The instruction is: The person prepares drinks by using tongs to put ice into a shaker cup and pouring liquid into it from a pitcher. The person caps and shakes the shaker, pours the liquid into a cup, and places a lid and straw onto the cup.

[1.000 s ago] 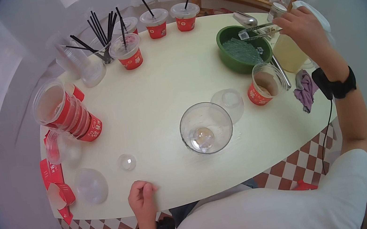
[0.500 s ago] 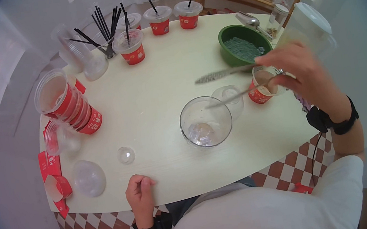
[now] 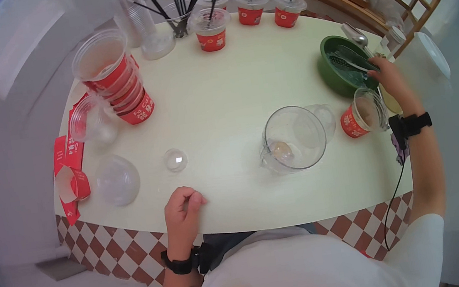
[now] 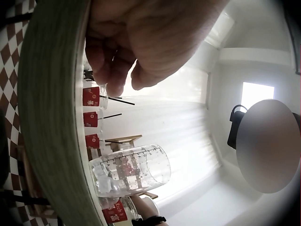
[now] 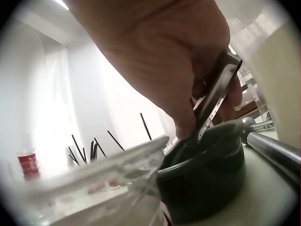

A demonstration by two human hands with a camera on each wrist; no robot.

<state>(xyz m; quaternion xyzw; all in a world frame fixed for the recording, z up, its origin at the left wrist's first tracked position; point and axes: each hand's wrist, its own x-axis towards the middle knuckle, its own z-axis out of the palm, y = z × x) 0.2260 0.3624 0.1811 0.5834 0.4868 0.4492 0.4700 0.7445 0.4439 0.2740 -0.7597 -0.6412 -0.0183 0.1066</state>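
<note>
the metal tongs [image 5: 220, 92] slant down into the green bowl [image 3: 332, 77] at the right of the counter [image 3: 213, 110], over the ice [image 3: 357, 77] in it. my right grip [image 3: 389, 75] clasps them above the bowl's right rim. just beside the bowl, on my side of it, stands a red-banded cup [image 3: 353, 123]; a metal scoop [image 3: 355, 35] lies beyond it. nearer the middle is a clear pitcher [image 3: 305, 126] with clear lumps at its bottom. my left grip [image 3: 182, 211] is relaxed at the near edge, fingers loosely curled, with a small clear dome [image 3: 175, 160] just beyond. a larger clear dome [image 3: 117, 181] sits farther left, near a leaning stack of red cups [image 3: 128, 91]. at the far edge stand lidded cups [image 3: 212, 40] with black straws [image 3: 214, 0].
</note>
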